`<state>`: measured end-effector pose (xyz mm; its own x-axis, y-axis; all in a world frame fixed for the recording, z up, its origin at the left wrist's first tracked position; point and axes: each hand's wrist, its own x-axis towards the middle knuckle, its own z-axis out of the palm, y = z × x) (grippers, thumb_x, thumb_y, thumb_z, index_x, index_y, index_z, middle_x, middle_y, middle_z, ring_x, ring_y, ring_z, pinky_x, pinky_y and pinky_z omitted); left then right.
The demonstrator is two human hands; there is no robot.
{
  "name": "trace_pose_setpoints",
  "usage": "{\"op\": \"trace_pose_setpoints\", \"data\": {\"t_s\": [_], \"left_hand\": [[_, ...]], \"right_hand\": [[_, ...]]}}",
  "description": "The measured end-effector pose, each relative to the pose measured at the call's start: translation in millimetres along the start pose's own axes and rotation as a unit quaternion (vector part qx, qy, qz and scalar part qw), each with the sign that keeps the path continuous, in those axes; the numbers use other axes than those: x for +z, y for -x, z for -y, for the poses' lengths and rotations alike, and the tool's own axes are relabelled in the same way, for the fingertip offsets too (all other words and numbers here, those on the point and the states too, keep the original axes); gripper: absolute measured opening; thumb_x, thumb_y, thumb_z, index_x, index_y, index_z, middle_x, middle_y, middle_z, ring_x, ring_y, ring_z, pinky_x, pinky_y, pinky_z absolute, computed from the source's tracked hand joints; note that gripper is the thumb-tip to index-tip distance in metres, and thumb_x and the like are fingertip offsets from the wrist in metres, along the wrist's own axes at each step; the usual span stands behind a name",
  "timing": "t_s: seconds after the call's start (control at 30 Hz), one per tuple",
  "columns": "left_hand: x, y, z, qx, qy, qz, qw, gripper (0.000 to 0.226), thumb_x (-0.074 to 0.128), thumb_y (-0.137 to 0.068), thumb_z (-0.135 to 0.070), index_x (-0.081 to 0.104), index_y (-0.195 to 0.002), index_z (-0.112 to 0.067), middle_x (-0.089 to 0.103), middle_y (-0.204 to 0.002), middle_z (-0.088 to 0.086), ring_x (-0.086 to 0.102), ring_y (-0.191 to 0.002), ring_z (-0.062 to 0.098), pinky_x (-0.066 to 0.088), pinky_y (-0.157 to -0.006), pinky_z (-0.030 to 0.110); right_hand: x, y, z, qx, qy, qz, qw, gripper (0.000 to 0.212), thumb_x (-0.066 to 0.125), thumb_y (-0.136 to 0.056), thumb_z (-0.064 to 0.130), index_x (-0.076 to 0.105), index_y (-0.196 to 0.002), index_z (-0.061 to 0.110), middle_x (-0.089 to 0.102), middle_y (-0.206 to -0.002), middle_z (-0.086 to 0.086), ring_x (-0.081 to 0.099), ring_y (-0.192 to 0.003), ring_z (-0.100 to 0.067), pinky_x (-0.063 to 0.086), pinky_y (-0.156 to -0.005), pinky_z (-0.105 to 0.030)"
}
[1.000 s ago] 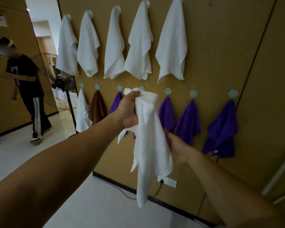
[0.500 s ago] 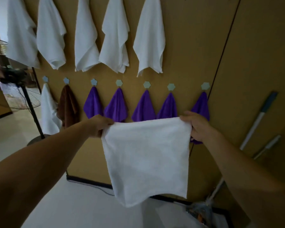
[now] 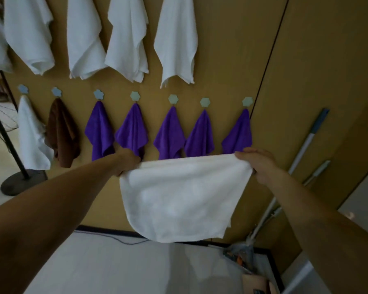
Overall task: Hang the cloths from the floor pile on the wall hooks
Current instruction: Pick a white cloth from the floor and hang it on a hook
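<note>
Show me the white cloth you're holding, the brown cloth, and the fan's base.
white cloth (image 3: pixel 179 198), head view, middle of its spread face.
brown cloth (image 3: pixel 62 134), head view, its hanging middle folds.
fan's base (image 3: pixel 16 185), head view, dark floor disc.

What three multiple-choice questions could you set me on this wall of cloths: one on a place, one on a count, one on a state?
1. Where is the white terry towel?
A on the floor
B stretched between the left hand and the right hand
C on an upper hook

2. How many purple fabric cloths hang in the lower row?
A three
B five
C seven

3. How does the held towel hang?
A bunched in a ball
B rolled up
C spread open

Answers:
1 B: each hand grips an upper corner.
2 B: five hang to the right of the dark brown cloth.
3 C: it hangs open as one sheet.
</note>
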<state>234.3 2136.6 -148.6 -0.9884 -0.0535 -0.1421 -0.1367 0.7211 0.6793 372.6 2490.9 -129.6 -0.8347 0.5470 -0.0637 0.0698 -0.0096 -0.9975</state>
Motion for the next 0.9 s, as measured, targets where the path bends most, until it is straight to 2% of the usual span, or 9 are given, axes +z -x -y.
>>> {"op": "trace_pose_setpoints", "data": {"t_s": [0.13,0.2,0.27,0.4,0.5,0.63,0.7,0.8,0.9], "left_hand": [[8,5,-6,-0.018,0.075,-0.001,0.997,0.063,0.057,-0.093,-0.036,0.038,-0.136,0.006,0.056,-0.122,0.024,0.057,-0.111,0.038,0.051,-0.083,0.042],[12,1,-5,-0.026,0.167,-0.01,0.986,0.058,0.06,-0.092,-0.03,0.041,-0.133,0.005,0.059,-0.11,0.021,0.062,-0.102,0.037,0.052,-0.065,0.038],[13,-2,-8,-0.014,0.233,-0.015,0.972,0.044,0.06,-0.092,-0.027,0.051,-0.123,0.004,0.058,-0.1,0.018,0.061,-0.092,0.035,0.049,-0.057,0.035],[15,-6,-12,-0.009,0.313,0.02,0.949,0.031,0.058,-0.094,-0.021,0.056,-0.111,0.004,0.058,-0.1,0.02,0.06,-0.087,0.034,0.054,-0.074,0.046],[15,-11,-16,-0.016,0.357,0.026,0.934,0.015,0.061,-0.09,-0.02,0.059,-0.088,-0.005,0.057,-0.081,0.011,0.056,-0.064,0.024,0.05,-0.059,0.035],[17,-19,-20,-0.026,0.365,0.043,0.93,0.017,0.068,-0.083,-0.018,0.056,-0.078,-0.006,0.053,-0.072,0.011,0.052,-0.062,0.024,0.046,-0.065,0.037],[20,-19,-23,-0.026,0.339,0.045,0.939,0.023,0.07,-0.077,-0.016,0.051,-0.068,-0.008,0.049,-0.063,0.01,0.048,-0.055,0.023,0.042,-0.054,0.032],[25,-20,-36,-0.015,0.336,0.056,0.94,0.023,0.067,-0.073,-0.014,0.047,-0.062,-0.011,0.043,-0.056,0.007,0.042,-0.046,0.021,0.036,-0.046,0.027],[29,-21,-50,-0.012,0.353,0.08,0.932,0.009,0.066,-0.072,-0.014,0.058,-0.074,-0.011,0.053,-0.067,0.006,0.054,-0.061,0.02,0.045,-0.055,0.032]], "right_hand": [[-12,3,-12,0.08,0.102,0.071,0.989,0.017,0.074,-0.082,0.015,0.058,-0.076,0.012,0.054,-0.072,-0.007,0.049,-0.059,-0.014,0.036,-0.046,-0.025],[-16,4,-13,0.098,0.051,0.065,0.992,0.016,0.072,-0.084,0.017,0.059,-0.076,0.012,0.054,-0.07,-0.007,0.048,-0.055,-0.014,0.033,-0.046,-0.025],[-19,4,-14,0.115,0.014,0.077,0.99,0.013,0.068,-0.087,0.017,0.061,-0.08,0.01,0.057,-0.073,-0.006,0.052,-0.06,-0.015,0.036,-0.047,-0.024],[-25,6,-9,0.122,-0.028,0.1,0.987,0.007,0.059,-0.09,0.004,0.059,-0.097,0.006,0.057,-0.081,-0.007,0.053,-0.061,-0.014,0.04,-0.042,-0.02],[-30,4,-3,0.046,-0.09,0.063,0.993,0.008,0.057,-0.092,0.004,0.061,-0.099,0.005,0.06,-0.075,-0.006,0.048,-0.06,-0.014,0.037,-0.042,-0.021],[-38,11,-16,0.047,-0.01,0.031,0.998,0.008,0.062,-0.091,0.006,0.061,-0.083,0.007,0.051,-0.07,-0.009,0.042,-0.05,-0.013,0.028,-0.034,-0.018],[-42,7,-11,0.024,-0.039,-0.028,0.999,0.007,0.064,-0.09,0.006,0.063,-0.095,0.009,0.054,-0.074,-0.006,0.044,-0.058,-0.014,0.031,-0.034,-0.017],[-50,2,-4,-0.004,-0.041,-0.06,0.997,0.025,0.065,-0.089,0.008,0.065,-0.114,0.01,0.062,-0.088,-0.002,0.051,-0.067,-0.009,0.038,-0.041,-0.013],[-58,-5,-2,-0.006,-0.035,-0.053,0.998,0.029,0.067,-0.088,0.011,0.067,-0.117,0.01,0.064,-0.104,-0.003,0.056,-0.077,-0.008,0.041,-0.057,-0.016]]}}
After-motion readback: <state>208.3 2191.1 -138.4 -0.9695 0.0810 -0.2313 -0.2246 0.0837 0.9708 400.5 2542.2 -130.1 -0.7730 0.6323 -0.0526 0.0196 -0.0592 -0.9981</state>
